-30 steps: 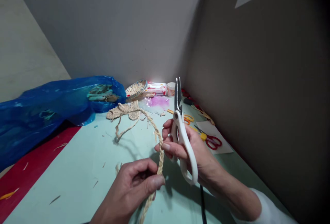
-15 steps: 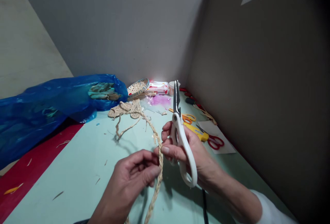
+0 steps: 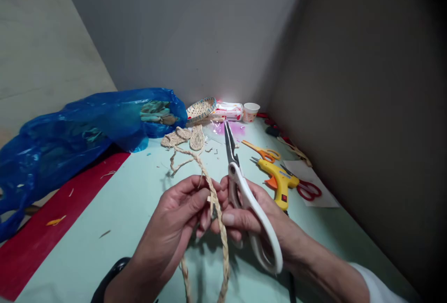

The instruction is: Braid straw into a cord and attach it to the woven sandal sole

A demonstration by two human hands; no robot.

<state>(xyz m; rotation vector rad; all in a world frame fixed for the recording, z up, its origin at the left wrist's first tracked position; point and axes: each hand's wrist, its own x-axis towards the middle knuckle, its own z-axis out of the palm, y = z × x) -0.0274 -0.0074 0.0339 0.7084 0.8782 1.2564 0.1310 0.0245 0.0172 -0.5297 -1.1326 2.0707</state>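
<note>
A pale braided straw cord (image 3: 222, 233) runs down the middle of the head view, from the back of the table to the near edge. My left hand (image 3: 183, 212) pinches the cord between thumb and fingers, beside a short loose end sticking out of the braid. White-handled scissors (image 3: 256, 214) rest in my right hand (image 3: 249, 205), blades closed and pointing away. The thumb and fingertips of that hand also touch the cord, just right of my left fingers. Behind, two woven straw pieces (image 3: 197, 138) lie near the cord's far end.
A blue plastic bag (image 3: 87, 121) with bundled fibres lies at left. On the right are a yellow glue gun (image 3: 279, 177), orange scissors (image 3: 268, 155) and red-handled scissors (image 3: 310, 191) on white paper. A small basket (image 3: 200, 110), a tissue pack (image 3: 228, 111) and a paper cup (image 3: 250, 112) stand by the wall.
My left hand has moved up along the cord to the loose end. The scissors tilt a little more to the left. The whole view has shifted, showing more of the glue gun.
</note>
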